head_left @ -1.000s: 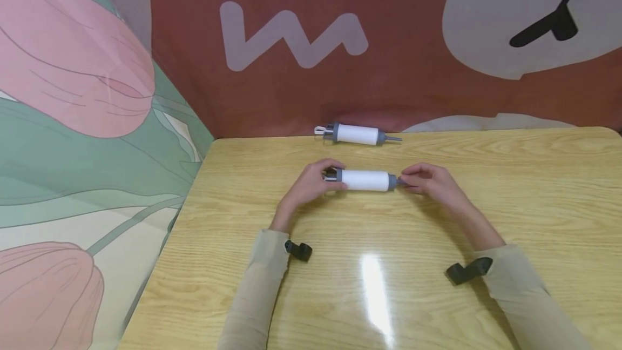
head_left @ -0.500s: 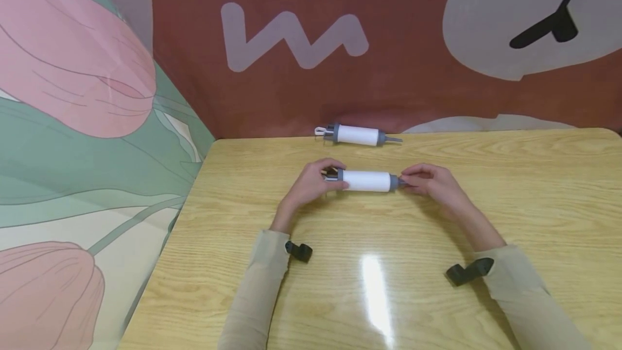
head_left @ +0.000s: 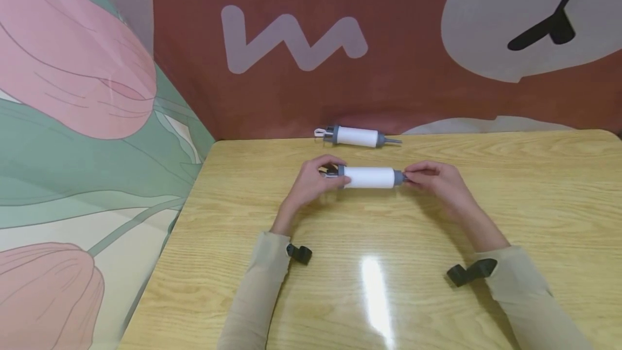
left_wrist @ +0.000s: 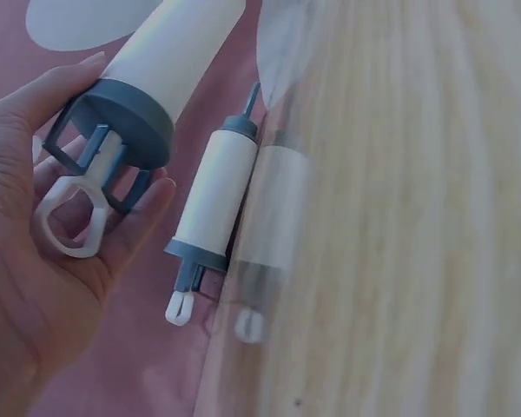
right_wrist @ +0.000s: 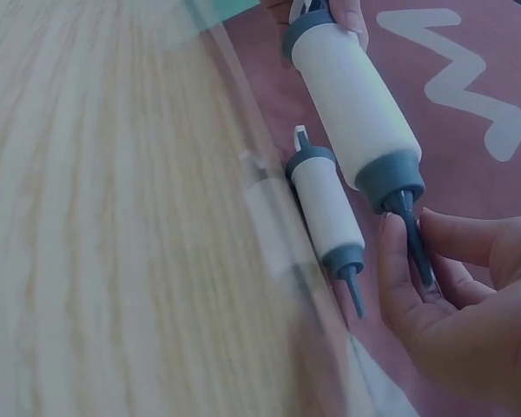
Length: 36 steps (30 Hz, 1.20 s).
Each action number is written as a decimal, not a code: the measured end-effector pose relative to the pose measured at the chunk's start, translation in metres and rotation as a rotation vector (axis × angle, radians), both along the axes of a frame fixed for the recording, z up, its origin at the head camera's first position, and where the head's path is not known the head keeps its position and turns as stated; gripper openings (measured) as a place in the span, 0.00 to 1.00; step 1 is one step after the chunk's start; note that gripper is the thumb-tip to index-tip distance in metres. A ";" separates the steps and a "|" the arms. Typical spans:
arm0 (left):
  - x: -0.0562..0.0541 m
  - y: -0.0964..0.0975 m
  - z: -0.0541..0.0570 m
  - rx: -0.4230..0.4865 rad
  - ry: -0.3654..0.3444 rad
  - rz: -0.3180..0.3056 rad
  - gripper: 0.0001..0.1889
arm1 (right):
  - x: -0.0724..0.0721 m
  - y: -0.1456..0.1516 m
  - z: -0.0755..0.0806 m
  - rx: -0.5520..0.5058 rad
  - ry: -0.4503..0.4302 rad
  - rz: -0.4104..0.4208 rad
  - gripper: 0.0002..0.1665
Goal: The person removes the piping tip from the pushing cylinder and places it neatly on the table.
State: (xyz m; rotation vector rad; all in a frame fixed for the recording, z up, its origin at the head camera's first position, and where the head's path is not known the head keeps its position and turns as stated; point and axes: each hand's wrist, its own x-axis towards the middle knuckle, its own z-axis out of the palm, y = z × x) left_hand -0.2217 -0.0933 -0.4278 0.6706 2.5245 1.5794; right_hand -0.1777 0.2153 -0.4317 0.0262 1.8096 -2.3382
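Both my hands hold a white-barrelled piping syringe (head_left: 371,177) with blue-grey end caps, roughly level above the table. Its left end sits in my left hand (head_left: 312,180), thumb and fingers around the grey collar. In the left wrist view, its white ring handle (left_wrist: 94,234) and grey finger loops lie by the palm. My right hand (head_left: 439,182) pinches the thin grey nozzle (right_wrist: 419,252) at the other end, partly hidden by the fingers in the head view. A second, similar syringe (head_left: 357,136) lies farther back, its nozzle also pointing right.
The wood-grain table (head_left: 233,285) is glossy and reflects light. A printed reddish-brown backdrop (head_left: 301,96) rises right behind the second syringe. At the left side hangs a floral backdrop (head_left: 87,177). Black wrist cameras (head_left: 298,253) sit at both sleeve cuffs.
The held syringe has shifted slightly right and up in the head view, together with both hands. Both hands keep their grips. The second syringe stays where it lay.
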 end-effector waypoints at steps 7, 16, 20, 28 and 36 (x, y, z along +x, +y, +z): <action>0.004 0.003 0.008 0.075 0.047 0.010 0.20 | 0.003 0.001 0.010 -0.039 -0.030 0.007 0.09; 0.006 0.006 0.016 0.151 0.079 0.005 0.20 | 0.008 -0.002 0.022 -0.023 0.038 -0.020 0.06; 0.008 0.008 0.018 0.183 0.097 0.004 0.20 | 0.010 -0.002 0.029 0.010 0.056 -0.017 0.05; 0.012 0.010 0.025 0.218 0.079 -0.003 0.19 | 0.014 -0.003 0.039 0.004 0.059 0.013 0.06; 0.015 0.011 0.028 0.231 0.081 -0.019 0.20 | 0.015 -0.005 0.043 0.030 0.063 0.020 0.05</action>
